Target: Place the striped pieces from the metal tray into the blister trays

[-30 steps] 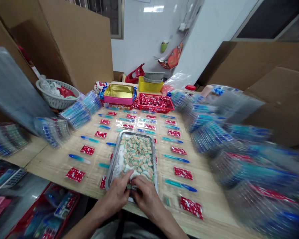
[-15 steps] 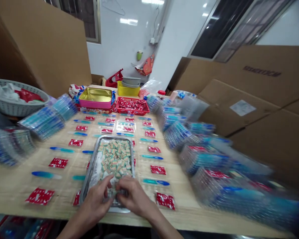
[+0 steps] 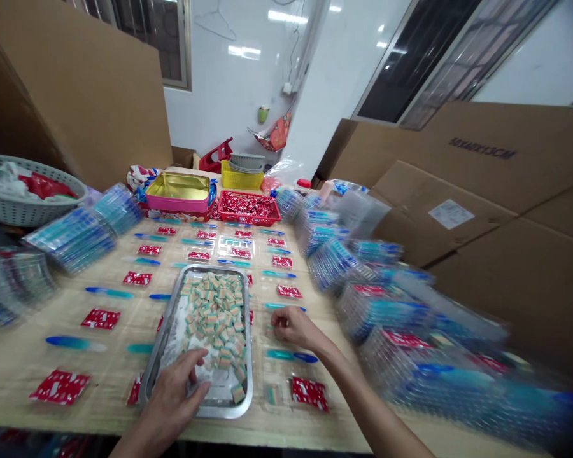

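A metal tray point(image 3: 249, 356) holds many small striped candy cubes point(image 3: 219, 305) in white powder. My left hand point(image 3: 179, 388) is over the tray's near left part, thumb and fingers apart, with nothing seen in it. To the right of the tray, my right hand point(image 3: 293, 327) is closed with fingertips bent down over a clear plastic pack; whatever they hold is hidden. Just in front of it lies a blue-and-teal pen-shaped piece point(image 3: 291, 356). Nearer the table edge, one striped cube point(image 3: 273, 394) sits in a clear pack beside a red patterned sachet point(image 3: 310, 393).
Rows of clear packs with sachets point(image 3: 100, 319) and pen-shaped pieces point(image 3: 74, 343) cover the wooden table. Stacked filled packs point(image 3: 410, 356) line the right side, more stacks point(image 3: 76, 238) the left. A red basket of sachets point(image 3: 251, 207) and pink tin point(image 3: 177, 202) stand behind.
My right hand has moved from the tray to a pack on the right. My left hand's fingers have opened. The striped cube in the nearest right pack now shows.
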### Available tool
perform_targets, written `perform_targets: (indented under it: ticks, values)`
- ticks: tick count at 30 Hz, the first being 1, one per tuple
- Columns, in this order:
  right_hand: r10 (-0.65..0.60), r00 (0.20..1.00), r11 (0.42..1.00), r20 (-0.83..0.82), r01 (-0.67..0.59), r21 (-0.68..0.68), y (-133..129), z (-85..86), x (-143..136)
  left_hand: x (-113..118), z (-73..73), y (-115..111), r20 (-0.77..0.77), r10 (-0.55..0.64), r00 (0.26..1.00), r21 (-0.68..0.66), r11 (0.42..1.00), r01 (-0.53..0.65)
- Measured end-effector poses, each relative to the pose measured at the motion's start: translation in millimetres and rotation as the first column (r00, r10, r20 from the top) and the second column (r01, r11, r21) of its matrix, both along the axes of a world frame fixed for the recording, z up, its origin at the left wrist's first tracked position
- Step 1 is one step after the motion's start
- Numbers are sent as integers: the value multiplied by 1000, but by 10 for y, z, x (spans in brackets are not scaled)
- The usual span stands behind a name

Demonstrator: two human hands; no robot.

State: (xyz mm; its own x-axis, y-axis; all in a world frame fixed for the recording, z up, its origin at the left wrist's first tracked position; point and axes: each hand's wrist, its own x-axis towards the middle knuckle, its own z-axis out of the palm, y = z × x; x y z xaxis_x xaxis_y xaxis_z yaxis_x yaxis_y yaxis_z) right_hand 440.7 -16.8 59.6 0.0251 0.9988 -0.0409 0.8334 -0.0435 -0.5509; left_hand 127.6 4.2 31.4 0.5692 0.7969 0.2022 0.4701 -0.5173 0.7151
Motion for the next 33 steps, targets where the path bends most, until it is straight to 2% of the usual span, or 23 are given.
perform_targets:
  ticks: [4, 9, 13, 20, 26, 33]
  values:
    - [-1, 981, 999, 195, -6, 35, -29, -34, -119, -93, -71, 42, -24, -5, 1000, -2, 1000, 5]
    - [-20, 944, 998, 329, 0, 61, -96, -69, -219, -105, -31, 56, -4, 29, 1000, 4, 1000, -29]
    - [-46, 935, 996, 350, 16, 88, -153, -68, -215, -135, 15, 66, -1, 74, 997, 14, 997, -74]
    - [-10, 930, 995, 367, -27, 95, -166, -118, -206, -256, 42, 125, -14, 177, 984, 59, 983, -176]
    - [-37, 925, 993, 379, -7, 114, -178, -171, -200, -291, 86, 120, -10, 180, 984, 69, 981, -179]
    - [-45, 897, 991, 440, -14, 131, -239, -161, -240, -330, 41, 149, 8, 204, 979, 138, 969, -203]
